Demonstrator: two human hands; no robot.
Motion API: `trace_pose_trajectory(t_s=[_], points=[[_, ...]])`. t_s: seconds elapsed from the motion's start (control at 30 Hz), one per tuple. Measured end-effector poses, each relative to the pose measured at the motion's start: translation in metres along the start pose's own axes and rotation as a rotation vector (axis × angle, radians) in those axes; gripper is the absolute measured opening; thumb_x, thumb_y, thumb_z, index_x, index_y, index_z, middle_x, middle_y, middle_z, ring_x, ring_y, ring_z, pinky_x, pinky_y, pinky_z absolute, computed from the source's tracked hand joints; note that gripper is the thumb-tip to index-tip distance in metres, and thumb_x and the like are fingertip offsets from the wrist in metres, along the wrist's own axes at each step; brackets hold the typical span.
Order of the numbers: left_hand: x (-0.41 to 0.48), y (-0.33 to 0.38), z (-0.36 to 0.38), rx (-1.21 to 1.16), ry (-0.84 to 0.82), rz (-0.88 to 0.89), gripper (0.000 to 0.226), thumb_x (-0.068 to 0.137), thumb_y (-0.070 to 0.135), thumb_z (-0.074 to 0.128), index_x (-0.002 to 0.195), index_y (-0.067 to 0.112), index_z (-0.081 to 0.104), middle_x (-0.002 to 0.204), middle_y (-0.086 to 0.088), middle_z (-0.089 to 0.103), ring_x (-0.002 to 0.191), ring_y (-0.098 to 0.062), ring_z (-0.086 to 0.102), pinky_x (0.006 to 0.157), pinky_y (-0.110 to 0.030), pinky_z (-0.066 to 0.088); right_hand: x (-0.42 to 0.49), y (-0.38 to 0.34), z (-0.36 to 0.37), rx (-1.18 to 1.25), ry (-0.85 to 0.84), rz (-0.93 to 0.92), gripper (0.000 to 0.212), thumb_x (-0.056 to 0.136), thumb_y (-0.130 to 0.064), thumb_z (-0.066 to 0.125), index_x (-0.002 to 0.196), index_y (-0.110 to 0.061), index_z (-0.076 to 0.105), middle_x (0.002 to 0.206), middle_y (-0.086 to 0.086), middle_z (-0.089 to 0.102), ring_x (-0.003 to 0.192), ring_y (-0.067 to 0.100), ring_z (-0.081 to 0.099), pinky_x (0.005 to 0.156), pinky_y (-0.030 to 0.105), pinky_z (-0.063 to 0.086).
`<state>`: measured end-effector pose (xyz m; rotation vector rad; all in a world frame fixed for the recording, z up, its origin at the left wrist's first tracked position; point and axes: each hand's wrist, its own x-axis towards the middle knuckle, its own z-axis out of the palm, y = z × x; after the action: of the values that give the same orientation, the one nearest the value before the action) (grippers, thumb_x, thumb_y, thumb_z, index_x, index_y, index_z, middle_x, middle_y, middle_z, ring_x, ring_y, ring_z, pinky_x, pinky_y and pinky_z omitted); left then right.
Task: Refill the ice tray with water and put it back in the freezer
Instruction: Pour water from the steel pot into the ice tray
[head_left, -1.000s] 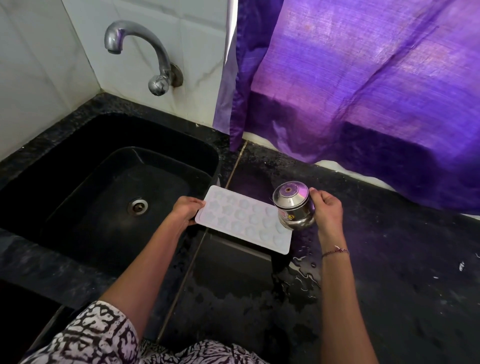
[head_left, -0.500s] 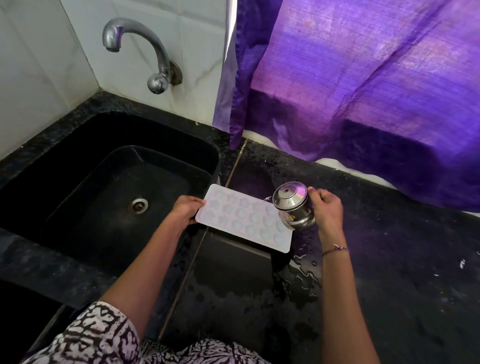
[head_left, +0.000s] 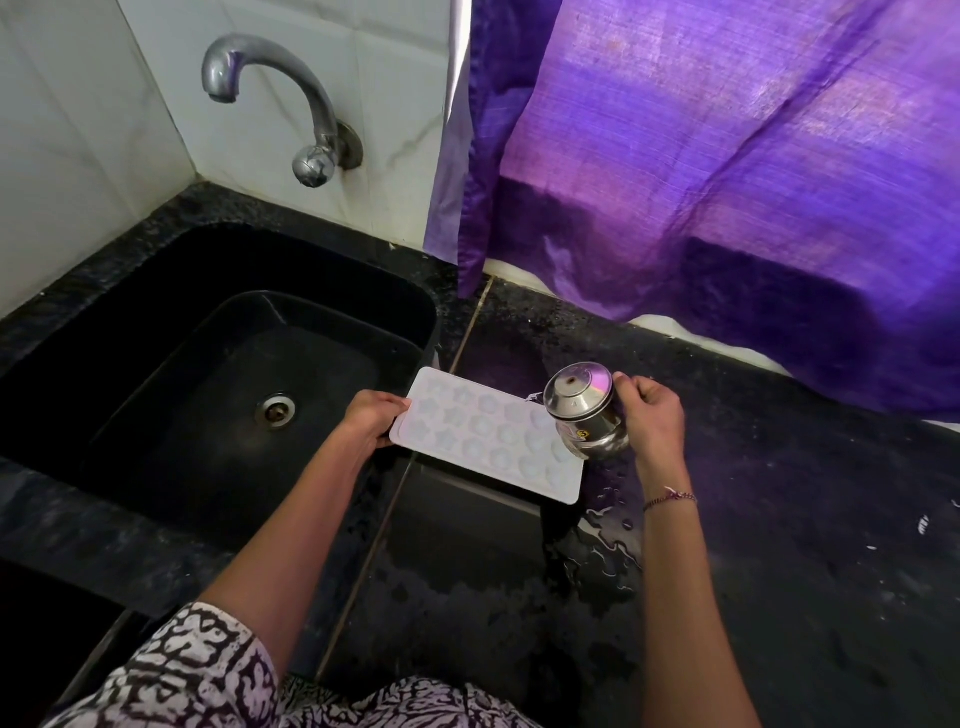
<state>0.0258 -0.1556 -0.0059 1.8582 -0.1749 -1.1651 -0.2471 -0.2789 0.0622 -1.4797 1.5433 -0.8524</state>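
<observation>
**Pot tipped over the tray**

Though a small round sticker shows on the steel pot (head_left: 586, 415), its print is too small to read. The tray (head_left: 483, 434) is white, with rows of star and round moulds, and lies by the sink (head_left: 410, 317) on the wet black desk (head_left: 779, 519). The left hand (head_left: 371, 420) pinches its near corner. The right hand (head_left: 652, 415) is wrapped around the tilted pot above the tray's far end.

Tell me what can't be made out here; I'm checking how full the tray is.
- Head view: the tray's right-end cells, hidden by the steel pot.
- Water level in the cells: too pale to tell.
- What is left in the pot: its mouth faces away.
- Freezer: out of frame.
- Left hand's fingertips: under the tray.
</observation>
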Motion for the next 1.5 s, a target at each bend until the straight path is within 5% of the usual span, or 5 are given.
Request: trace_pose_trajectory(t_s=[0.3,0.5,1.2,1.5], points=[[0.002,-0.001,0.000,-0.007,0.006,-0.004,0.019,0.089,0.005,0.061,0.071,0.011,0.061,0.077,-0.005,0.060,0.066,-0.017,0.057,0.053,-0.028,0.047,-0.001,-0.001,-0.010,0.175,-0.020,0.069,0.040,0.089,-0.025,0.061,0.051,-0.020,0.048,0.055,-0.001,0.050,0.061,0.014,0.044,0.066,0.033,0.037],[0.003,0.000,0.000,0.012,0.017,-0.010,0.018,0.090,0.008,0.062,0.072,0.011,0.061,0.076,-0.005,0.060,0.067,-0.017,0.058,0.052,-0.028,0.046,0.002,-0.001,-0.022,0.131,-0.002,0.055,0.039,0.088,-0.030,0.061,0.052,-0.020,0.047,0.050,-0.003,0.049,0.054,0.017,0.042,0.052,0.032,0.033],[0.004,-0.002,0.000,0.009,0.013,0.000,0.006,0.091,0.008,0.060,0.087,0.007,0.063,0.096,-0.012,0.062,0.071,-0.018,0.058,0.055,-0.029,0.047,0.005,0.007,-0.024,0.007,0.002,0.036,0.043,0.086,-0.033,0.060,0.050,-0.020,0.041,0.052,-0.001,0.044,0.057,0.016,0.039,0.061,0.034,0.034],[0.004,-0.002,-0.001,0.018,0.013,-0.008,0.016,0.091,0.010,0.061,0.074,0.012,0.061,0.092,-0.010,0.063,0.069,-0.017,0.059,0.054,-0.028,0.047,0.004,0.009,-0.027,0.007,0.013,0.044,0.038,0.086,-0.032,0.061,0.054,-0.020,0.046,0.054,0.000,0.047,0.058,0.016,0.042,0.061,0.034,0.035]])
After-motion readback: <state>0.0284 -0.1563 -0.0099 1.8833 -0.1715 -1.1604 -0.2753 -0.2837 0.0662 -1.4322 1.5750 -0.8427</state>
